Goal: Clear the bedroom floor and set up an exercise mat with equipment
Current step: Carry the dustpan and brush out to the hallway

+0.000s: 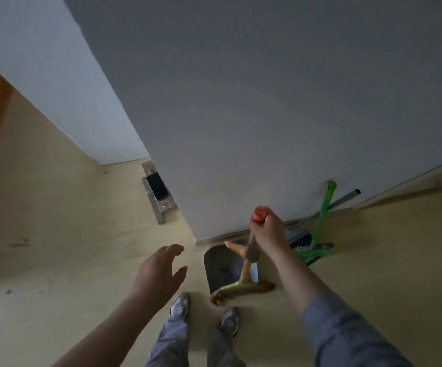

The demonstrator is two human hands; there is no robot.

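Looking down at a pale wooden floor (69,234) where a white wall (241,128) turns a corner. A dark grey dustpan (220,268) lies flat at the foot of that corner.

- **Far left of the dustpan:** a metal bracket (159,193) with a dark opening lies against the wall.
- **Just left of it:** the left hand (159,274) hovers with its fingers spread and loosely bent. It holds nothing and seems ready to reach for the pan.
- **Below it:** two grey shoes (180,305).
- **In the dustpan:** only dark smudges show. Whether it holds any dirt cannot be told.
- **At its lower right edge:** a broom (245,271) stands upright, its yellow-brown bristles touching the pan's mouth, probably to sweep into it.
- **Above the pan:** the right hand (267,231) wraps tightly around the broom's orange-capped top, which keeps it standing.
- **Right of the pan:** a green-handled brush (320,221) and a metal tube (347,197) lean on the wall, apparently stored there.

No exercise mat or equipment is in view.
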